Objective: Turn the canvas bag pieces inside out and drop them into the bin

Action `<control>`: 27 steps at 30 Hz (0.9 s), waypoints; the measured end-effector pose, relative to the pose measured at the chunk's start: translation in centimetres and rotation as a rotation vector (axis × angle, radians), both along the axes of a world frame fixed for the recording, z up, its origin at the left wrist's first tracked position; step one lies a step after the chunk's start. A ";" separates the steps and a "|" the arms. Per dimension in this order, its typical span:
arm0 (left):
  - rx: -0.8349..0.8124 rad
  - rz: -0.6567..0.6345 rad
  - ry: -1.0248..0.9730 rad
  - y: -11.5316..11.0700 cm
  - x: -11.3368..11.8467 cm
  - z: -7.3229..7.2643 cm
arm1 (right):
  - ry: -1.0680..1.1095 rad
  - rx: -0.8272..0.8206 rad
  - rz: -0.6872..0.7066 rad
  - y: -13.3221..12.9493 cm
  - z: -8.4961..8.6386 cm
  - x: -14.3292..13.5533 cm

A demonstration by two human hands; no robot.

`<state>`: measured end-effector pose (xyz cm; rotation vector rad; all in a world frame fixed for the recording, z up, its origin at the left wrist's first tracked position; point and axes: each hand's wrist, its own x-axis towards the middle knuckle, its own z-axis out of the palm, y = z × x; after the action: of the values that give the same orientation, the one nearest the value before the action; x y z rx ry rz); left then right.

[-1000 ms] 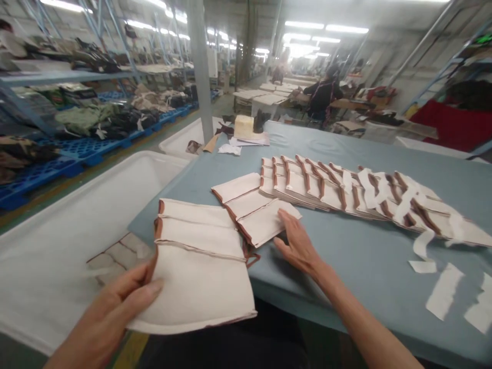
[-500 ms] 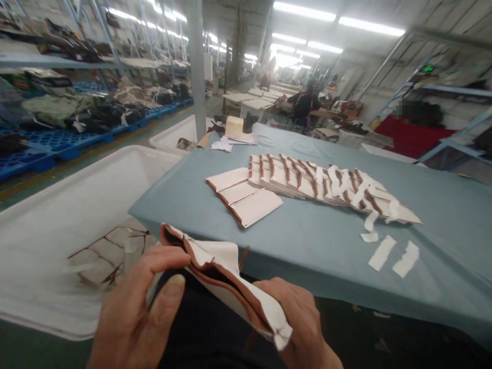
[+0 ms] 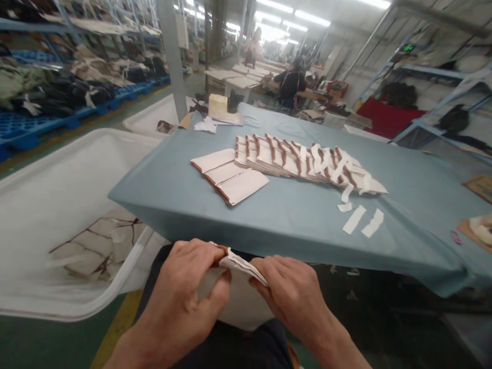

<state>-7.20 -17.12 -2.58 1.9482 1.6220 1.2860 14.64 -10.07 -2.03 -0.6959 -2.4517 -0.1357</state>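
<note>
Both my hands grip the upper edge of a cream fabric piece with brown trim (image 3: 246, 305), held over my lap in front of the table. My left hand (image 3: 188, 292) pinches its left end, thumb on the near side. At the right end, my right hand (image 3: 294, 294) is closed round the folded edge. Much of that edge hides behind my fingers. Beyond them on the table lies a similar flat cream panel with brown edging (image 3: 230, 177). Beside it, an overlapping row of such panels (image 3: 284, 156) stretches to the right, with white strips (image 3: 340, 169) across its far end.
The blue-green cloth-covered table (image 3: 161, 189) fills the middle. A white bin (image 3: 126, 277) with more cream pieces (image 3: 98, 246) stands at left. Loose white strips (image 3: 354, 219) lie near the table's front edge. A yellow block (image 3: 218, 106) sits at the back corner. A person (image 3: 290, 84) sits farther off.
The fabric piece has turned from an open, gaping edge to a folded, gathered one. My left hand has moved right and closed on it; both hands are now nearer each other.
</note>
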 end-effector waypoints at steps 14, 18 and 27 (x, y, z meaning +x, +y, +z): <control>-0.264 -0.139 -0.193 1.1 -1.3 4.2 | 0.499 -1.184 0.139 0.7 4.4 -2.2; -0.238 -0.118 -0.163 2.0 -1.5 5.2 | 0.487 -1.507 0.222 2.1 5.5 -3.4; -0.467 -0.185 -0.339 1.1 -1.9 3.7 | 0.407 -1.755 0.367 3.1 1.8 -3.4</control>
<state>-9.10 -16.04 1.14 1.4680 1.3827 0.9887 11.26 -6.98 -0.18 -0.6954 -1.6866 2.1829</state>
